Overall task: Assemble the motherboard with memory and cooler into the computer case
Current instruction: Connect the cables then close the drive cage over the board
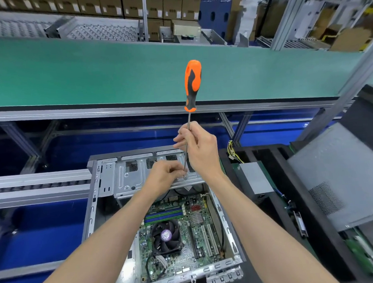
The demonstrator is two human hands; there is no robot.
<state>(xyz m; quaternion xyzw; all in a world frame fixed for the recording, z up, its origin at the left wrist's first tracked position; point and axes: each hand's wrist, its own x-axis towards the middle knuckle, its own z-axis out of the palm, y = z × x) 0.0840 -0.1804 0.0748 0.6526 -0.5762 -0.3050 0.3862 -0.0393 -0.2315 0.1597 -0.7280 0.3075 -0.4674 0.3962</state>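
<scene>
The right hand (200, 147) is pinching the screwdriver (191, 110) shaft, standing upright, its tip meeting the bracket (122, 179) just at three o'clock of the left hand (164, 175), whose fingers are pinching there, perhaps on a screw I cannot make out.

A green conveyor belt (134, 70) spans the view from 9 to 2 o'clock on an aluminium frame (93, 112); behind it, at 12 o'clock, stacked cardboard boxes (170, 6); at 11, metal roller racks (102, 31); at 1, a blue pallet (215, 12); blue panels (34, 231) lie at 8.
</scene>
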